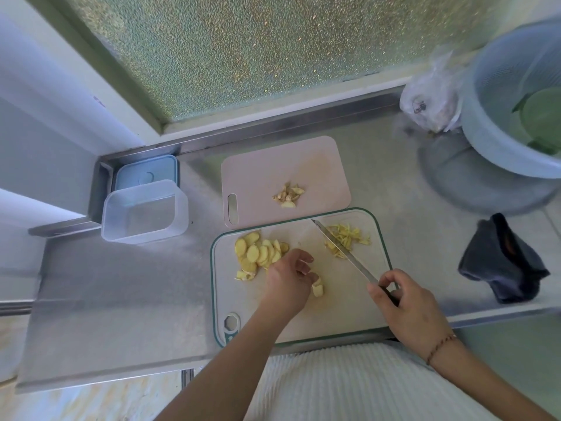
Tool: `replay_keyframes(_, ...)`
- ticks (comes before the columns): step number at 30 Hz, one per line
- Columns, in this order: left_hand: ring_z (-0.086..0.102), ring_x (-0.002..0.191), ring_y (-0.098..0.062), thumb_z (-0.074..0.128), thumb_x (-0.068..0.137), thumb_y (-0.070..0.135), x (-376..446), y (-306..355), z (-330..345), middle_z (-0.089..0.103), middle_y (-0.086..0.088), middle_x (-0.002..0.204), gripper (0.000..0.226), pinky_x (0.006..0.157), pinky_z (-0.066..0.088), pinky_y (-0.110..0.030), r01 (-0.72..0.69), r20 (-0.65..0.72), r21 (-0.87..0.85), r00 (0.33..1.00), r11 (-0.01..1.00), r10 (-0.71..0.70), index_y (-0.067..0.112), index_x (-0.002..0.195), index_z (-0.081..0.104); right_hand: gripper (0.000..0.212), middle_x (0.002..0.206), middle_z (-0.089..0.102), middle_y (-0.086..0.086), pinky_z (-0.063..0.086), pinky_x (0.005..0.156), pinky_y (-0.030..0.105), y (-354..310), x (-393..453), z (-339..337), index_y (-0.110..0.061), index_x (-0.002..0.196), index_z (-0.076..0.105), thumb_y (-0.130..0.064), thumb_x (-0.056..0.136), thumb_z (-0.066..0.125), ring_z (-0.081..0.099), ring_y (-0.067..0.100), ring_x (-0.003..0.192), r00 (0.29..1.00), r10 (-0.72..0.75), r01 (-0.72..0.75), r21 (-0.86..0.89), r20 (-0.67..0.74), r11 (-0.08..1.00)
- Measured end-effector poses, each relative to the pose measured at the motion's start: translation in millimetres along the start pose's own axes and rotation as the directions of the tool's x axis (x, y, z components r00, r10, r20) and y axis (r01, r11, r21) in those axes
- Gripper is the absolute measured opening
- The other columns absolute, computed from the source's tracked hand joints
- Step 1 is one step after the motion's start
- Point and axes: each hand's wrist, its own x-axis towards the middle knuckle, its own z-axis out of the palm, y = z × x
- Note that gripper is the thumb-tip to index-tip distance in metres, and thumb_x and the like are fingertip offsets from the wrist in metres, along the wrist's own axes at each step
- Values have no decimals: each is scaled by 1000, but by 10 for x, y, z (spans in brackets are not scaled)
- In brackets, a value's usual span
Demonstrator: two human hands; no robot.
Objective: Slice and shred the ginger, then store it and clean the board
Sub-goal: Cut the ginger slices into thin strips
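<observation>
A head-worn view looks down on a stainless steel counter (121,299) where ginger is being cut on a white cutting board with a green rim (349,305). The work is judged to be midway through shredding: a pile of round ginger slices (258,253) lies at the board's left, and a smaller heap of fine ginger shreds (349,237) lies at its far right. A kitchen knife (343,252) is grasped at the handle by the right hand (406,308), its blade angled away across the board with its edge beside the shreds. The left hand (290,278) rests just beside the slices, fingers curled, with a few slices (317,287) pinched at its fingertips. The next move is judged to call for these slices to be laid flat, steadied with fingertips tucked back, and cut into thin strips. Behind this board lies a pink cutting board (258,165) bearing a small heap of ginger trimmings (288,194). At the left a clear plastic storage container (144,211) stands open, its blue lid (145,171) behind it. A dark cloth (504,262) lies to the right, and a pale colander basin (485,117) and a plastic bag (431,95) stand at the far right. A frosted glass window (273,50) backs the counter.
</observation>
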Motion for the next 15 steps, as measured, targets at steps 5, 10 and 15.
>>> replay_keyframes(5, 52, 66, -1, 73, 84, 4, -13, -16, 46, 58, 12, 77, 23, 58, 39, -7, 9, 119, 59, 993, 998, -16, 23, 97, 67, 23, 42, 49, -3, 36, 40, 19, 1, 18, -7, -27, 83, 47, -47, 89, 56, 43, 6, 38, 1000, -4, 4, -4, 10, 1000)
replay_keyframes(10, 62, 82, -18, 67, 87, 10, -101, -90, 138, 66, 5, 93, 23, 80, 53, -34, -173, 84, 288, 984, 942, 155, 20, 107, 69, 25, 41, 49, -6, 34, 40, 20, 4, 42, -21, -28, 81, 46, -50, 89, 55, 44, 7, 39, 1000, -8, 8, -34, 2, 999)
replay_keyframes(15, 62, 91, -17, 67, 86, 11, -190, -134, 173, 67, 6, 98, 24, 90, 43, -35, -273, 70, 345, 962, 898, 265, 20, 108, 69, 24, 41, 50, -10, 38, 42, 19, -5, 47, -19, -28, 82, 46, -49, 89, 55, 46, 5, 40, 1000, -8, 8, -33, 10, 999)
